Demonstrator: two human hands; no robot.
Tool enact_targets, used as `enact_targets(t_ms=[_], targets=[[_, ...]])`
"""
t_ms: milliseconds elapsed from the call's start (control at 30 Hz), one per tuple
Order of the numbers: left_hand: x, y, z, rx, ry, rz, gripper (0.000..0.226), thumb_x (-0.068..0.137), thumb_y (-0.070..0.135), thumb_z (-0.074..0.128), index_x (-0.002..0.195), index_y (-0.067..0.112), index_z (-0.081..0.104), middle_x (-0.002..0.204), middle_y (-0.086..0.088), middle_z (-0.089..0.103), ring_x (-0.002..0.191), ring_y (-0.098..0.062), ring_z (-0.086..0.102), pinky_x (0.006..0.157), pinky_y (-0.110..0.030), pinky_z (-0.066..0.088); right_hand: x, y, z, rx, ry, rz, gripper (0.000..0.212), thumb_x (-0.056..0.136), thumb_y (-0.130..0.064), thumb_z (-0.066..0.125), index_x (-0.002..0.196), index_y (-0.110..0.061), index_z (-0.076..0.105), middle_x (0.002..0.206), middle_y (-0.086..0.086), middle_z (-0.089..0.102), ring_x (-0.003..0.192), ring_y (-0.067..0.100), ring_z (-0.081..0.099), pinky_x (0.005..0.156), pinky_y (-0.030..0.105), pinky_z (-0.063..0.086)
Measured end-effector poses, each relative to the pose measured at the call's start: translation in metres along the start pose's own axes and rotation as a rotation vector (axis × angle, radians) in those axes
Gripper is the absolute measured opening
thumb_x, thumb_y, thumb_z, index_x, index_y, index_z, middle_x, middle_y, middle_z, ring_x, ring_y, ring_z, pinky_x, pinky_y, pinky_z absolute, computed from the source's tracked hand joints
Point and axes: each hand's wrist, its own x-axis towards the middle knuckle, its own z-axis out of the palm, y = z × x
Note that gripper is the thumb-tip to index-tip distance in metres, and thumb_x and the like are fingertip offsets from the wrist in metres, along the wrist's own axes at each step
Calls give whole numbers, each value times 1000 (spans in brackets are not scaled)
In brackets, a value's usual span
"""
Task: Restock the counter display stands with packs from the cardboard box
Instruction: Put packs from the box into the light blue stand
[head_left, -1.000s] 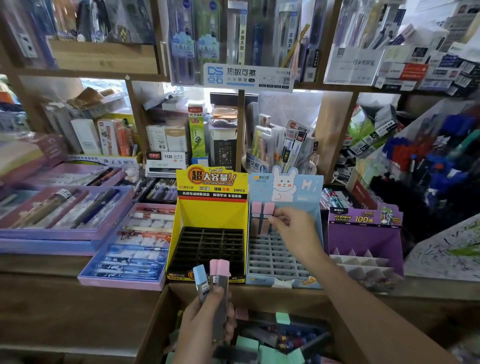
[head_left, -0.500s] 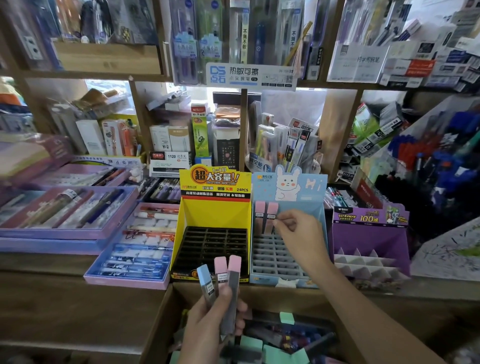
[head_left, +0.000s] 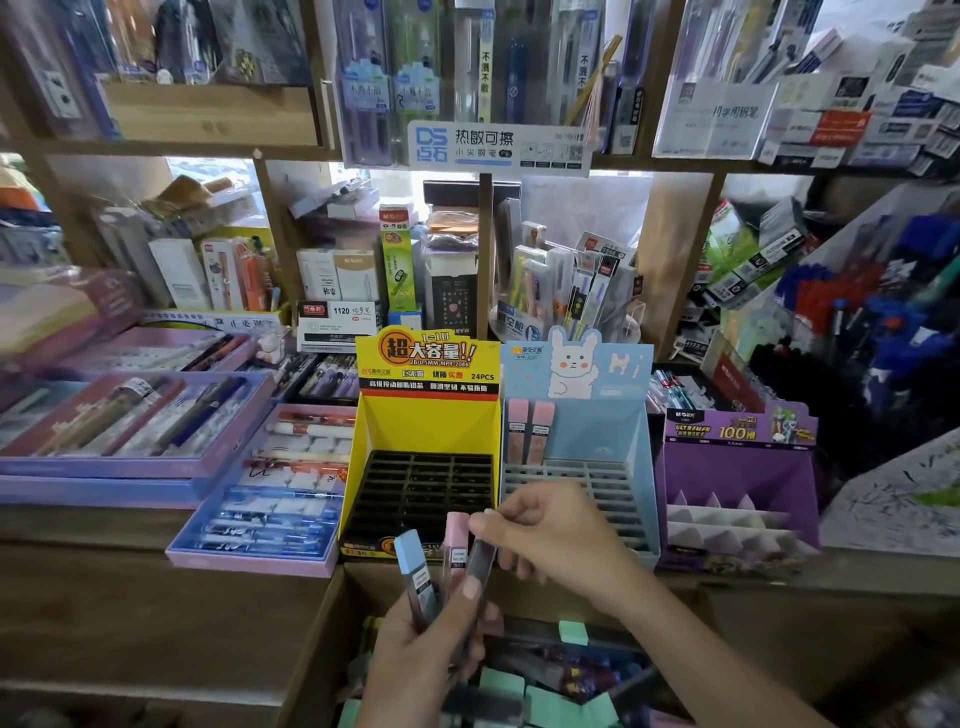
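My left hand (head_left: 423, 652) grips three slim packs over the cardboard box (head_left: 317, 654): a blue-capped pack (head_left: 415, 577), a pink-capped pack (head_left: 456, 540) and a dark pack (head_left: 480, 564). My right hand (head_left: 550, 535) pinches the top of the dark pack. Behind stands the light blue bunny display stand (head_left: 597, 415) with two pink packs (head_left: 530, 431) upright in its back left slots. The yellow display stand (head_left: 426, 415) to its left shows only bare black slots.
A purple display stand (head_left: 737, 467) sits to the right of the blue one. Flat trays of pens (head_left: 260, 509) lie on the counter at left. Shelves packed with stationery rise behind. More packs with green and pink caps (head_left: 550, 696) fill the box.
My right hand left the two pink packs in the blue stand and came down to the packs in my left hand. My left hand rose a little.
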Motion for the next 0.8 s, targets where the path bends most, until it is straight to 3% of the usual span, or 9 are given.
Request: enact_targets(t_ms=[133,267,433,633,800], targets=[[3,-1,-1,5,5,-4,43,51,50,85,84,24,77,83,-17,76,57,-21,62,52,-30,48,0,-3,-5,110,-43,27,25,91,-32,79,95,-7,76,74,10,75,59,15,66,51,24,51],[7,-3,-2,-27,14,-38,36,63,49,78,82,18,79,85,-21,76,53,-21,61,45,-29,44,-1,-2,-17,185,-71,36,10,95,-17,74,101,-10,77,78,12,76,63,17,69,58,24,54],[6,-1,-3,-104,-16,-59,27,72,41,73,79,16,81,85,-24,74,51,-21,58,43,-26,40,4,-4,-40,236,27,-15,24,96,-2,69,114,-17,76,88,15,79,69,20,70,63,25,58],[4,4,-4,-143,2,-58,31,73,37,72,83,9,81,71,-14,68,51,-20,58,45,-28,44,16,-18,-74,155,267,-187,12,92,-12,77,104,-11,75,83,9,79,75,23,77,67,23,61],[5,5,-4,-179,34,-73,28,73,31,73,84,7,81,68,-12,64,49,-21,57,49,-30,45,32,-21,-81,47,368,-292,4,91,-18,78,91,-21,78,82,6,78,80,26,76,72,28,64]])
